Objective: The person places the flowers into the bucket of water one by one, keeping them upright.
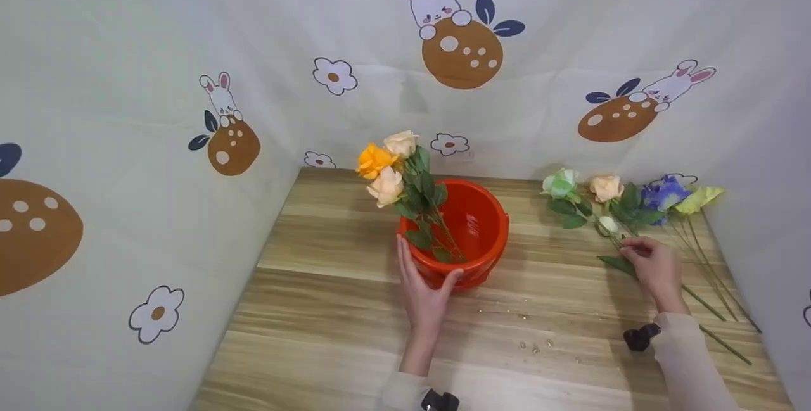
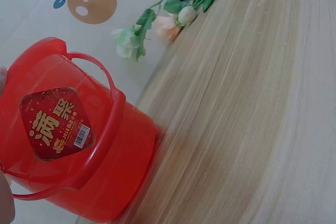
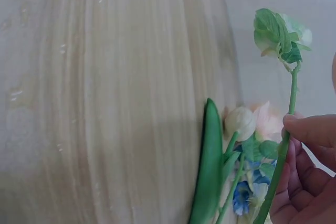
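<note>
A red plastic bucket (image 1: pixel 497 233) stands on the table, with a printed label (image 2: pixel 56 124) on its side. Two pale peach roses (image 1: pixel 386 187) and an orange rose (image 1: pixel 375 161) lean out over its left rim. My left hand (image 1: pixel 426 297) rests against the near left side of the bucket, fingers extended along the wall and thumb spread toward the front rim. At the right, my right hand (image 1: pixel 656 271) pinches the green stem (image 3: pixel 281 166) of a pale green and white rose (image 3: pixel 275 32) between thumb and fingers.
Around the right hand lie a peach rose (image 1: pixel 606 188), a white bud (image 1: pixel 607 226), a blue flower (image 1: pixel 664 193) and a yellow-green flower (image 1: pixel 699 199), their long stems reaching toward the near right. Small bits (image 1: pixel 535 349) are scattered on the wooden table (image 1: pixel 317 328). Printed cloth (image 1: pixel 279 31) surrounds the table's back and sides.
</note>
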`<act>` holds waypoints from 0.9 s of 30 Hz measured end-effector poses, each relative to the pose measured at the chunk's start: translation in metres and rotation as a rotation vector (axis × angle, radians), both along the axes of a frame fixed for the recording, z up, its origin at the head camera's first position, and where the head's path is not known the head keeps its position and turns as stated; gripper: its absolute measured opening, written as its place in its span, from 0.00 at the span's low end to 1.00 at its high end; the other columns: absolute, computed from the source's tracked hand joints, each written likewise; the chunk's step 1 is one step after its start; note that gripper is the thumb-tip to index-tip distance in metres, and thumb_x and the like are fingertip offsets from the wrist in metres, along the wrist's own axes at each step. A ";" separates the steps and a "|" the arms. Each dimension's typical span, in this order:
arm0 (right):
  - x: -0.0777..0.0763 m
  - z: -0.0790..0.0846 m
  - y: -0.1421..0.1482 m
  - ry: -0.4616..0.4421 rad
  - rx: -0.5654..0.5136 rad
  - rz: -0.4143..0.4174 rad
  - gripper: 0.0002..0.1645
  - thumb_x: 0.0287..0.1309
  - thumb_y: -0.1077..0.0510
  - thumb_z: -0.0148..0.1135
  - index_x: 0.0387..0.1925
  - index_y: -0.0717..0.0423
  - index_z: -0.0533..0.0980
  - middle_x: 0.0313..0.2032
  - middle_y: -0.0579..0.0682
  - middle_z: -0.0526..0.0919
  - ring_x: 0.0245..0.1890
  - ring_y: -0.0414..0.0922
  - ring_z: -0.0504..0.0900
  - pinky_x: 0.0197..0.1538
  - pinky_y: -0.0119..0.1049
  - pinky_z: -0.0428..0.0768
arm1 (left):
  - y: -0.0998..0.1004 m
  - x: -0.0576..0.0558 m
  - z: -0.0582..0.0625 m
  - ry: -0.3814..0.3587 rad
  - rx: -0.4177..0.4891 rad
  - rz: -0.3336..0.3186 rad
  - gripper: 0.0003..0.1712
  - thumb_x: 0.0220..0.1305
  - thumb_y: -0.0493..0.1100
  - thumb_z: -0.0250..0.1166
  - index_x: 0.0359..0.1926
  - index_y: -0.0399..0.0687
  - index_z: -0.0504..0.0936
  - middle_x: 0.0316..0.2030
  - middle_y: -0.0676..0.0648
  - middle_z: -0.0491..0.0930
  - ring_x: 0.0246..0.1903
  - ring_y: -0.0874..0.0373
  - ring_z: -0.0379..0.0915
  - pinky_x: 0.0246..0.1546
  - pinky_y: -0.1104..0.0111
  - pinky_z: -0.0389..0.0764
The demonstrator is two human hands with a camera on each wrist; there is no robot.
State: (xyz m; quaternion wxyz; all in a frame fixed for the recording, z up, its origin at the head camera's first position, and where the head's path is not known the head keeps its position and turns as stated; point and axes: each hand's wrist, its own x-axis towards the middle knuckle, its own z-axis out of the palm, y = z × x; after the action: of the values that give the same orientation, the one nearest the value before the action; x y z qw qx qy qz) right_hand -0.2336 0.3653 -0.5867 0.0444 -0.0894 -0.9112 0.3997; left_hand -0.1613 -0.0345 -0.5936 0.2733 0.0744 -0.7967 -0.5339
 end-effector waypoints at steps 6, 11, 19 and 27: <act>-0.001 0.011 -0.006 0.019 0.009 0.025 0.16 0.67 0.58 0.61 0.50 0.64 0.82 0.43 0.63 0.87 0.28 0.20 0.74 0.31 0.19 0.75 | -0.001 0.000 -0.001 0.012 -0.012 0.003 0.69 0.45 0.57 0.80 0.79 0.47 0.46 0.80 0.47 0.47 0.77 0.45 0.48 0.75 0.48 0.59; -0.003 0.019 -0.013 0.069 0.019 0.035 0.15 0.66 0.58 0.63 0.49 0.64 0.83 0.40 0.61 0.87 0.27 0.19 0.72 0.31 0.19 0.73 | 0.000 0.000 -0.001 0.007 -0.008 0.003 0.69 0.46 0.58 0.79 0.79 0.47 0.46 0.80 0.47 0.47 0.77 0.46 0.48 0.75 0.49 0.59; -0.004 0.034 -0.025 0.149 0.003 0.071 0.12 0.65 0.60 0.64 0.46 0.63 0.84 0.34 0.51 0.87 0.27 0.20 0.74 0.30 0.18 0.75 | 0.000 0.000 -0.001 0.005 -0.004 0.003 0.69 0.45 0.59 0.79 0.79 0.47 0.47 0.80 0.47 0.47 0.77 0.46 0.48 0.75 0.50 0.59; -0.005 0.049 -0.042 0.219 -0.034 0.105 0.10 0.63 0.61 0.66 0.43 0.64 0.84 0.37 0.64 0.87 0.28 0.20 0.75 0.31 0.15 0.76 | 0.000 0.000 0.000 -0.003 0.017 -0.008 0.69 0.46 0.60 0.79 0.79 0.49 0.46 0.80 0.48 0.46 0.78 0.46 0.47 0.75 0.50 0.59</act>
State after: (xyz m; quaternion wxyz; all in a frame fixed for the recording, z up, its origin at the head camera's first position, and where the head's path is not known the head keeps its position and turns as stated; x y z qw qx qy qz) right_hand -0.2384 0.3234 -0.5375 0.1212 0.0019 -0.8975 0.4241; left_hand -0.1612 -0.0345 -0.5936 0.2691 0.0742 -0.7929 -0.5417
